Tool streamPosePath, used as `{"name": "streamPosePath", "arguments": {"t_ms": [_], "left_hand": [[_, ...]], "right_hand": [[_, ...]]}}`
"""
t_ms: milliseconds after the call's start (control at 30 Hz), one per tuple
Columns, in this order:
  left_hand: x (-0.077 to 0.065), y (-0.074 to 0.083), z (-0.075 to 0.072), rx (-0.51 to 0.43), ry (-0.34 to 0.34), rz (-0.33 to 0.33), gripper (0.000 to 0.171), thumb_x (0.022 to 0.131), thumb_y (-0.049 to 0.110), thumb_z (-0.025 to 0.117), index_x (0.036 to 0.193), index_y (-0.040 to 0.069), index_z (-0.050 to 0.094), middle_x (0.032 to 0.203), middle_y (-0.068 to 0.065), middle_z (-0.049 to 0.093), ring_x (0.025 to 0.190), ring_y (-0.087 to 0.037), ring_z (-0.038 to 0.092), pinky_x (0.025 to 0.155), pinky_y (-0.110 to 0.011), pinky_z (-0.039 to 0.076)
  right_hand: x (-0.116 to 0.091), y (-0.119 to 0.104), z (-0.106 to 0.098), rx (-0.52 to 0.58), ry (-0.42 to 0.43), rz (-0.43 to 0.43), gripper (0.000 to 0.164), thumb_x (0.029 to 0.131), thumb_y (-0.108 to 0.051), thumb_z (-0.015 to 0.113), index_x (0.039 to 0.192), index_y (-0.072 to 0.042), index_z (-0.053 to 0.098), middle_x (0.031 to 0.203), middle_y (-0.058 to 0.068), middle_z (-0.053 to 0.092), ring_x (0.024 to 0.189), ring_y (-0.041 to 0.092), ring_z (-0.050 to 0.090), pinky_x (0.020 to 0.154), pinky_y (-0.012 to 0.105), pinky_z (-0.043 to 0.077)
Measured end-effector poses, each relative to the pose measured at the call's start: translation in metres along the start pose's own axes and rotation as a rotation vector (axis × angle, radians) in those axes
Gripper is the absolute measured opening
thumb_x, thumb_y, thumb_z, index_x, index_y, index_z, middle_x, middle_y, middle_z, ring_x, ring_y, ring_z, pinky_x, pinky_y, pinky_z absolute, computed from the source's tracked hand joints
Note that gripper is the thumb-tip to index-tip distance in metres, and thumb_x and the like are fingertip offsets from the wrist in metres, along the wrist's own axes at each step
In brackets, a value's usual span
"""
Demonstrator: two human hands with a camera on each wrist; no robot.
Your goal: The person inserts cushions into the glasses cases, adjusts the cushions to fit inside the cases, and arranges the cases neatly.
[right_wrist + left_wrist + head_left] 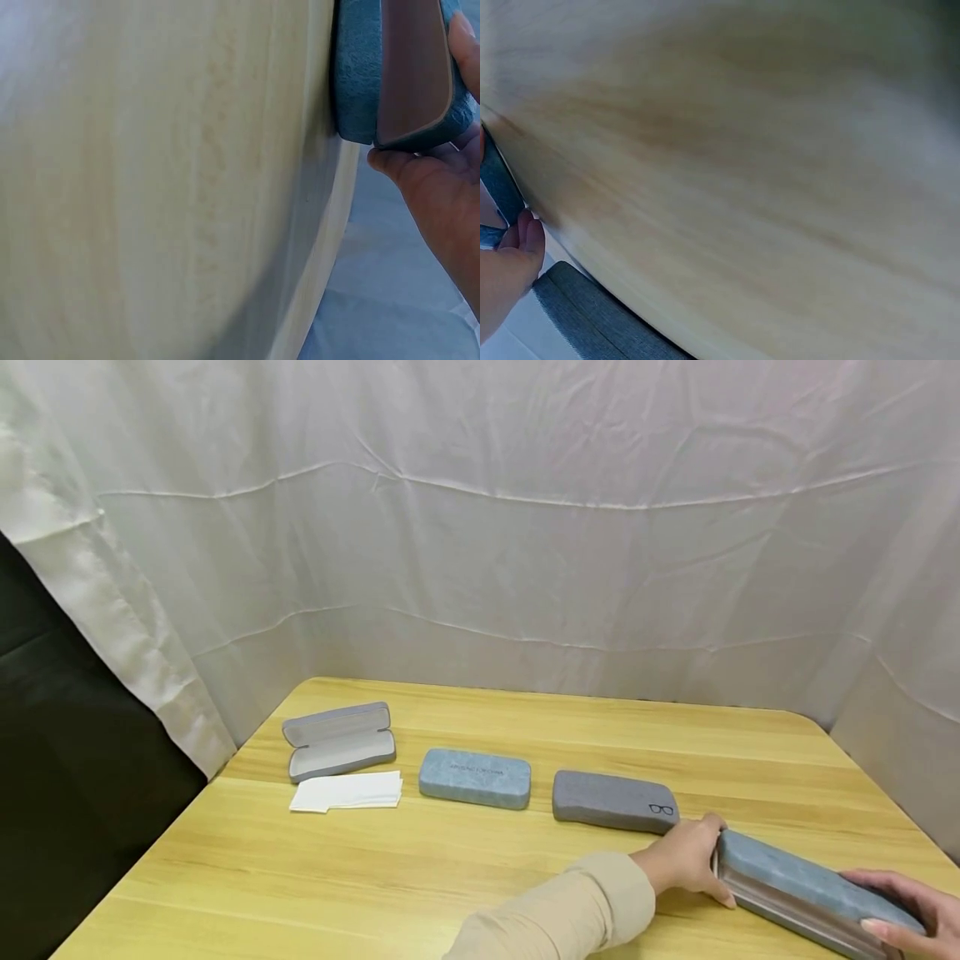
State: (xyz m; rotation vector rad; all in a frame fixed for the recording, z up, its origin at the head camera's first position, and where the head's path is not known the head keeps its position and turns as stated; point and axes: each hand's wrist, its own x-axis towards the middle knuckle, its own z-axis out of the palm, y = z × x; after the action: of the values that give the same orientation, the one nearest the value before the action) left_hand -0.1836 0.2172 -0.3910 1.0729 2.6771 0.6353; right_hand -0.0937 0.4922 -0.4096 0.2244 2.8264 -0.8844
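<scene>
At the near right of the yellow wood-grain table (420, 877), one long blue mottled leather-look hinged case (817, 878), ajar along its near side, held at both ends. Left hand (686, 856) bent round the left end, thumb low by the near rim, fingers towards the far side; right hand (930, 914) curled round the right end, thumb at the edge of the gap, fingers over the far side. Both grips part-closed; can't tell the force, or what might be inside. Main risk, as judged from here: pinched thumb between the halves, from a sprung hinge snapping to. Next: racked hinge or skewed lid, from uneven pull at the two ends. Also possible: slip and drop onto the hard tabletop, from rounded ends and a light hold. Knock risk too, with a grey woven-look closed case (611, 800) right beside the left wrist; can't tell touching or clear. Materials: soft, suede-like blue skin, smooth grey-brown lining, long rounded trough shape. Printed black glasses outline on the grey one, gently bowed lid. Further left, a short blue mottled rounded case (476, 778), lid down, lettering too small to read. At the far left, a grey hinged case with pale lining (343, 743), lid up; just on its near side, thin flat white sheets (347, 791), cloth or paper unclear, probably easy to drag with a sleeve.
</scene>
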Motion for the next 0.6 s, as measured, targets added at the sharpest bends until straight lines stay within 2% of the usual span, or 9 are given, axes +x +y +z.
{"name": "streamPosePath", "arguments": {"t_ms": [67,100,167,267,333,400,500,567,600], "left_hand": [[0.0000,-0.0005,0.0003,0.004,-0.002,0.004,0.082,0.064,0.039,0.084,0.131,0.022,0.040,0.118,0.012,0.056,0.101,0.005,0.052,0.083,-0.005,0.039],[0.0003,-0.0007,0.0005,0.005,-0.004,0.005,0.081,0.064,0.038,0.084,0.130,0.022,0.040,0.117,0.012,0.056,0.100,0.005,0.052,0.083,-0.004,0.039],[0.0004,-0.0007,0.0007,0.006,-0.008,0.008,0.079,0.065,0.038,0.083,0.130,0.022,0.040,0.117,0.012,0.056,0.100,0.005,0.052,0.081,-0.004,0.039],[0.0004,-0.0005,0.0006,0.008,-0.012,0.005,0.077,0.065,0.038,0.083,0.128,0.023,0.041,0.116,0.012,0.056,0.101,0.006,0.052,0.081,-0.004,0.039],[0.0002,-0.0002,0.0001,0.007,-0.013,0.001,0.076,0.065,0.038,0.083,0.127,0.023,0.041,0.116,0.012,0.056,0.101,0.005,0.052,0.081,-0.004,0.039],[0.0003,0.0001,-0.0004,0.007,-0.014,-0.001,0.076,0.065,0.038,0.083,0.127,0.023,0.041,0.116,0.012,0.056,0.102,0.005,0.052,0.081,-0.004,0.039],[0.0006,0.0002,-0.0006,-0.001,-0.021,-0.005,0.075,0.065,0.038,0.083,0.127,0.023,0.041,0.116,0.012,0.056,0.102,0.005,0.052,0.082,-0.004,0.039],[0.0011,0.0002,-0.0005,-0.005,-0.028,-0.007,0.075,0.066,0.038,0.083,0.126,0.023,0.041,0.116,0.013,0.056,0.102,0.005,0.052,0.082,-0.005,0.039],[0.0013,0.0004,-0.0005,-0.008,-0.030,-0.008,0.074,0.066,0.038,0.083,0.126,0.023,0.042,0.116,0.013,0.056,0.101,0.005,0.052,0.081,-0.005,0.039]], "right_hand": [[0.0040,0.0010,-0.0017,-0.052,-0.038,0.030,0.077,0.092,-0.042,0.054,0.136,0.016,0.028,0.110,0.019,0.058,0.073,-0.012,0.044,0.063,0.025,0.047],[0.0061,0.0019,-0.0026,-0.081,-0.058,0.044,0.082,0.091,-0.046,0.053,0.137,0.017,0.024,0.116,0.030,0.053,0.074,-0.014,0.042,0.066,0.029,0.049],[0.0095,0.0032,-0.0041,-0.138,-0.098,0.064,0.090,0.090,-0.052,0.051,0.138,0.017,0.021,0.127,0.041,0.038,0.082,-0.008,0.048,0.073,0.036,0.050],[0.0116,0.0055,-0.0057,-0.208,-0.137,0.075,0.092,0.088,-0.056,0.050,0.138,0.016,0.021,0.130,0.043,0.033,0.093,0.007,0.055,0.079,0.044,0.048],[0.0107,0.0054,-0.0044,-0.206,-0.140,0.059,0.090,0.089,-0.054,0.051,0.138,0.016,0.022,0.128,0.043,0.033,0.097,0.023,0.056,0.078,0.045,0.048],[0.0094,0.0055,-0.0033,-0.206,-0.127,0.033,0.088,0.089,-0.052,0.052,0.138,0.016,0.024,0.128,0.043,0.033,0.093,0.008,0.054,0.077,0.044,0.048],[0.0070,0.0048,-0.0008,-0.211,-0.090,-0.018,0.084,0.090,-0.049,0.054,0.136,0.016,0.026,0.125,0.044,0.035,0.087,-0.007,0.047,0.073,0.042,0.049],[0.0059,0.0047,0.0006,-0.219,-0.067,-0.037,0.083,0.089,-0.047,0.055,0.135,0.016,0.027,0.125,0.044,0.035,0.089,-0.003,0.050,0.075,0.044,0.047],[0.0056,0.0050,0.0015,-0.227,-0.054,-0.048,0.083,0.089,-0.047,0.055,0.135,0.016,0.028,0.124,0.044,0.036,0.090,0.007,0.055,0.076,0.045,0.047]]}}
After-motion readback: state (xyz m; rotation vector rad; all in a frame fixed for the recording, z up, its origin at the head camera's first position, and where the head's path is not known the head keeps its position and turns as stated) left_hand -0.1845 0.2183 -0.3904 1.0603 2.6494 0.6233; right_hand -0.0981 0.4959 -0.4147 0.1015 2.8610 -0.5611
